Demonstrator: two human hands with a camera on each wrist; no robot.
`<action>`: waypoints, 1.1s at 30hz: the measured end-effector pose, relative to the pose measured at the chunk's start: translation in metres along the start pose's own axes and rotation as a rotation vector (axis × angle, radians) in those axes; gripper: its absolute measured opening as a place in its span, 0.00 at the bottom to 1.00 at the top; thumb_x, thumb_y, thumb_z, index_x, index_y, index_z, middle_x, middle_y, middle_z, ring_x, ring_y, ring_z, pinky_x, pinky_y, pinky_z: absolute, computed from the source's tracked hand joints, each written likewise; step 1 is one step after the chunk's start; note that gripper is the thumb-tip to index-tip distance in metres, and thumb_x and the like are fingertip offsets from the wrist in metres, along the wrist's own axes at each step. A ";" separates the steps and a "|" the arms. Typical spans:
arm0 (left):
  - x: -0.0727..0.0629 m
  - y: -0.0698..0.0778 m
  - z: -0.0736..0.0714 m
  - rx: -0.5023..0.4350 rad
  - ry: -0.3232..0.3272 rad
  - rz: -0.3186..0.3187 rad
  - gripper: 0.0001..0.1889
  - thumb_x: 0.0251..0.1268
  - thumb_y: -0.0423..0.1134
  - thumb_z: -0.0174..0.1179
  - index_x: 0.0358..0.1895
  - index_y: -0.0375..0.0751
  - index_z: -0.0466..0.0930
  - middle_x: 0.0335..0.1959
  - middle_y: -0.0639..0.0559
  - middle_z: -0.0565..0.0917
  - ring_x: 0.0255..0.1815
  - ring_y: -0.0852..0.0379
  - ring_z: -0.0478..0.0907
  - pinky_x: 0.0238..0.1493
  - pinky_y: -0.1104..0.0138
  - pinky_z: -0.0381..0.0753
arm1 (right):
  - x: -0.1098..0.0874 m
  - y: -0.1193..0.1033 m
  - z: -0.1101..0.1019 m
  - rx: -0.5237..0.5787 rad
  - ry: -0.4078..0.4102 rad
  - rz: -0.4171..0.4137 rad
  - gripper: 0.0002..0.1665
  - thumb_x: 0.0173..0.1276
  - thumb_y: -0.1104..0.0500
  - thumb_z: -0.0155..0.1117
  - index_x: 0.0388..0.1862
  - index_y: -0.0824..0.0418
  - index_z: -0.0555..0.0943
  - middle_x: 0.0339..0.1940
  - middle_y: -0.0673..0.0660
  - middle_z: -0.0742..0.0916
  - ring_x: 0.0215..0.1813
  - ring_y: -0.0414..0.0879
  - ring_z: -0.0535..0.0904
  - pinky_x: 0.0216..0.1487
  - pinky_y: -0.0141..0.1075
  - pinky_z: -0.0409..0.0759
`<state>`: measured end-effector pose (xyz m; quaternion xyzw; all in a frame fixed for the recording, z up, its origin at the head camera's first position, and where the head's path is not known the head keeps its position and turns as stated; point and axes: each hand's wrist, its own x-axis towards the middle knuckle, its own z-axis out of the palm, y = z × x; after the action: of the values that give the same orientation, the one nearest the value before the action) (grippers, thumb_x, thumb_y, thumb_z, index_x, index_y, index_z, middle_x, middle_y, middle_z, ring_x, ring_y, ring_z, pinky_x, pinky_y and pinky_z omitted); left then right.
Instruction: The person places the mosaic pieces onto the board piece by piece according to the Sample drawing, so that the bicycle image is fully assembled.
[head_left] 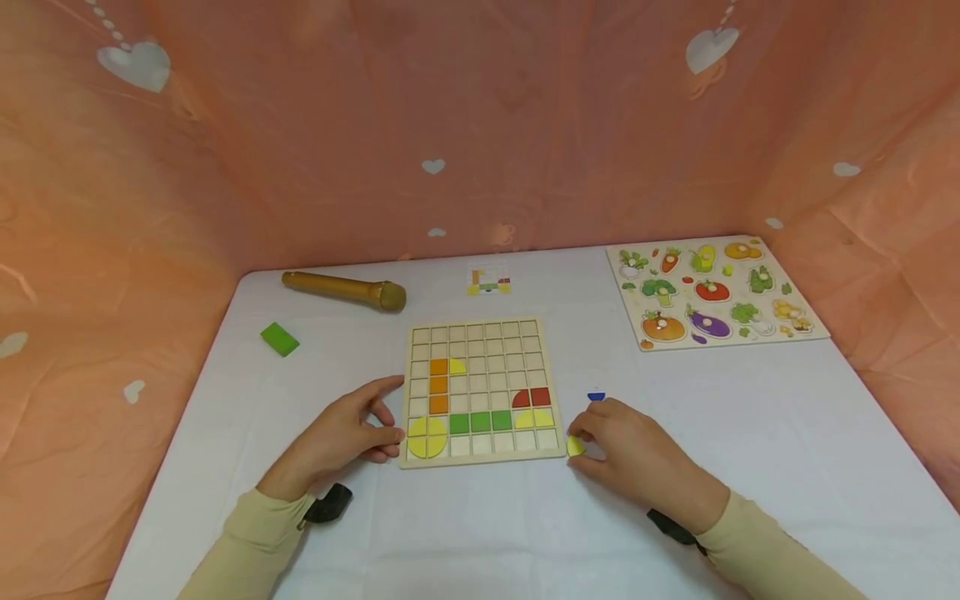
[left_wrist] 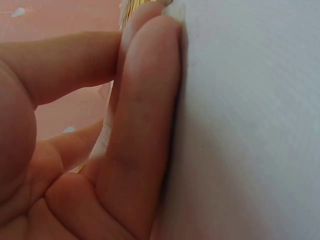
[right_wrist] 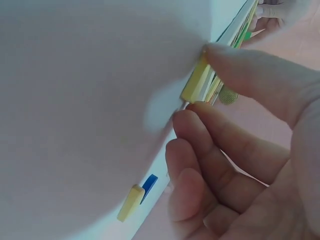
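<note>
A wooden grid board (head_left: pixel 480 455) lies on the table, with orange, yellow, green and red flat pieces set in its squares. Along the board's left edge, my left hand (head_left: pixel 347 432) rests with its thumb and index fingertip at the rim. My right hand (head_left: pixel 633 454) pinches a yellow quarter-circle piece (head_left: pixel 575 447) between thumb and fingers, close by the lower right corner. In the right wrist view the edge of this yellow piece (right_wrist: pixel 195 84) shows between the fingertips. Beyond that hand are a blue piece (head_left: pixel 596 396) and another yellow piece (right_wrist: pixel 131 202), the latter hidden in the head view.
A small pattern card (head_left: pixel 489 280) lies behind the board. A gold microphone (head_left: pixel 341 288) and a green piece (head_left: pixel 280 339) are at the back left. To the back right lies a vegetable puzzle board (head_left: pixel 720 292). A pink curtain (head_left: pixel 480 125) hangs behind the table.
</note>
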<state>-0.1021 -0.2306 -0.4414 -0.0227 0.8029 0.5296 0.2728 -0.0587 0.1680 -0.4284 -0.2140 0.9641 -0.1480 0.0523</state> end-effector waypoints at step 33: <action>0.000 -0.003 0.001 0.016 -0.002 0.017 0.44 0.69 0.33 0.74 0.85 0.50 0.62 0.49 0.39 0.76 0.35 0.52 0.90 0.37 0.65 0.94 | 0.018 -0.013 -0.009 -0.005 0.053 -0.122 0.13 0.61 0.60 0.84 0.44 0.56 0.92 0.41 0.46 0.88 0.43 0.39 0.77 0.45 0.34 0.87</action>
<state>-0.1008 -0.2313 -0.4438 -0.0132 0.8069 0.5257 0.2691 -0.0717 0.1518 -0.4163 -0.2687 0.9506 -0.1543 0.0171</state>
